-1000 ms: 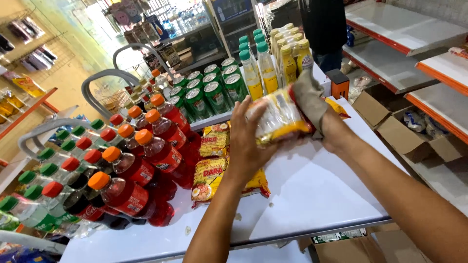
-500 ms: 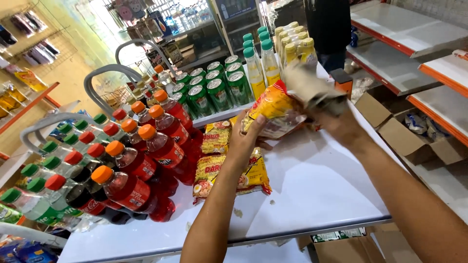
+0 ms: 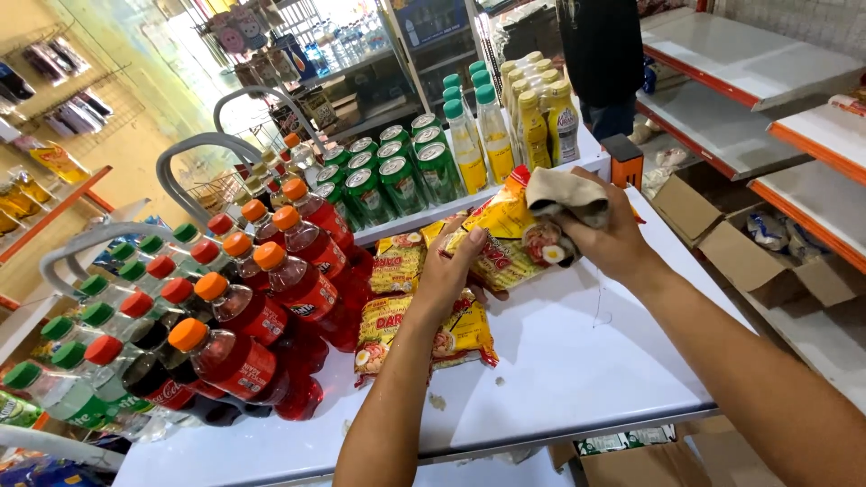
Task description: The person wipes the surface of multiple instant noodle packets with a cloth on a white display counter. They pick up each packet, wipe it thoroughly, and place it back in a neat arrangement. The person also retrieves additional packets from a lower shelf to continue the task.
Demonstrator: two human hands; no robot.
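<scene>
You hold a yellow noodle packet point(image 3: 502, 242) tilted above the table, its picture of a bowl with an egg facing up. A crumpled beige cloth point(image 3: 566, 197) lies bunched against the packet's upper right end.

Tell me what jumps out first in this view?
Both hands meet at centre: the left hand steadies a yellow noodle packet while the right hand presses a beige cloth on it. Left of them lie red soda bottles; behind stand green cans.
</scene>
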